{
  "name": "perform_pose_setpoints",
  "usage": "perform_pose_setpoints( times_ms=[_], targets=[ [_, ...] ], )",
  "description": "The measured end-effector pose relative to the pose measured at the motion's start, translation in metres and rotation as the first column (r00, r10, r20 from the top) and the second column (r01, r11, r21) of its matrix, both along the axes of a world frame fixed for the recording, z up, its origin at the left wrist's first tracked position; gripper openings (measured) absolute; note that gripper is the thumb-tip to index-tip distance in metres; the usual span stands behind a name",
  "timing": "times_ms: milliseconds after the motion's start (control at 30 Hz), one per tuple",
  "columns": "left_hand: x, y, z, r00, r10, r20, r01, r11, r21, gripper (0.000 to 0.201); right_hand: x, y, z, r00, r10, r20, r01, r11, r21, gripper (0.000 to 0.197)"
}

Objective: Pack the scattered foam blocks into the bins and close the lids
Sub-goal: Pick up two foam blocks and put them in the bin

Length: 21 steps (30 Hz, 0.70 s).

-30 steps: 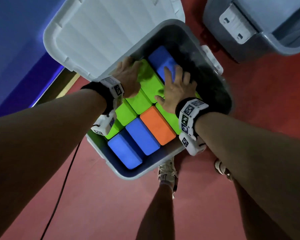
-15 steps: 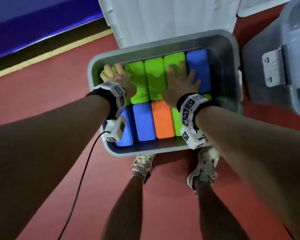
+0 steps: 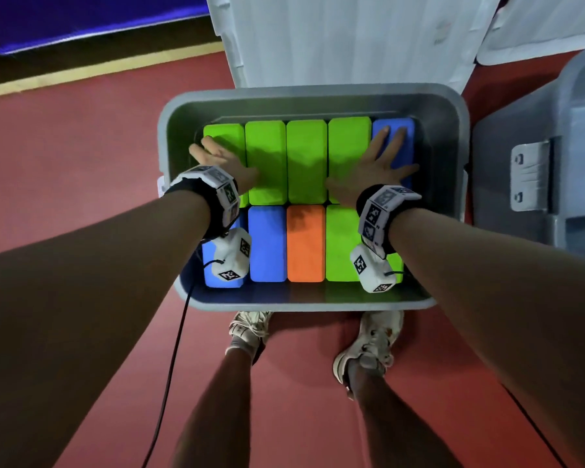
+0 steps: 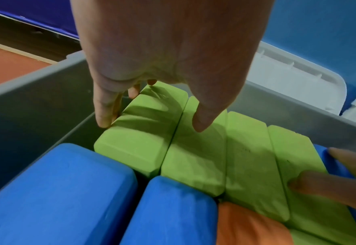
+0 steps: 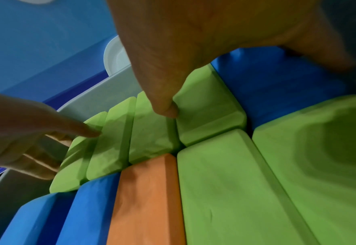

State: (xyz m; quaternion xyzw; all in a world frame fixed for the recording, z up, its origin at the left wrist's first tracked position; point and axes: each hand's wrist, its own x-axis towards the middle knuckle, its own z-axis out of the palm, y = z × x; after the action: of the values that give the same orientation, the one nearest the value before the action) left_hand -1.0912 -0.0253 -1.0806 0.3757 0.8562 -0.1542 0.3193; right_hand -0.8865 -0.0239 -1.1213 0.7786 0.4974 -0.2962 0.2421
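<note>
A grey bin on the red floor holds two rows of foam blocks, laid flat. The far row has several green blocks and one blue block at the right end. The near row has two blue ones, an orange block and two green. My left hand presses flat on the far-left green block, its fingers reaching down the block's outer edge by the bin wall. My right hand lies spread on the fourth green block and the blue one. The white lid stands open behind.
A second grey bin with a white latch stands close on the right, its white lid behind. My feet are at the bin's near edge. A black cable hangs from my left wrist. A blue wall mat lies beyond.
The bin now sits square in front of me. My right hand has slid right onto the blue block, my left stays on the far-left green block, and the far row lies level.
</note>
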Motion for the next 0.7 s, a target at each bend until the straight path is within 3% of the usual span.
perform_pose_setpoints(
  times_ms=[167, 367, 500, 700],
  targets=[
    [-0.002, -0.003, -0.006, 0.998, -0.055, -0.01, 0.053, 0.993, -0.109, 0.116, 0.016, 0.003, 0.006, 0.998, -0.025, -0.054, 0.029, 0.996, 0.088, 0.14],
    [-0.007, 0.005, -0.02, 0.997, -0.078, 0.015, 0.079, 0.991, -0.104, 0.105, 0.031, 0.001, 0.006, 0.994, -0.028, -0.102, 0.038, 0.994, 0.101, 0.133],
    [0.003, 0.002, -0.023, 0.993, -0.117, -0.013, 0.115, 0.985, -0.128, 0.111, 0.034, -0.002, 0.007, 0.995, -0.018, -0.098, 0.028, 0.994, 0.101, 0.129],
    [-0.003, 0.001, -0.043, 0.998, -0.044, -0.036, 0.04, 0.993, -0.113, 0.118, 0.029, 0.002, 0.001, 0.991, -0.049, -0.122, 0.062, 0.993, 0.104, 0.134]
  ],
)
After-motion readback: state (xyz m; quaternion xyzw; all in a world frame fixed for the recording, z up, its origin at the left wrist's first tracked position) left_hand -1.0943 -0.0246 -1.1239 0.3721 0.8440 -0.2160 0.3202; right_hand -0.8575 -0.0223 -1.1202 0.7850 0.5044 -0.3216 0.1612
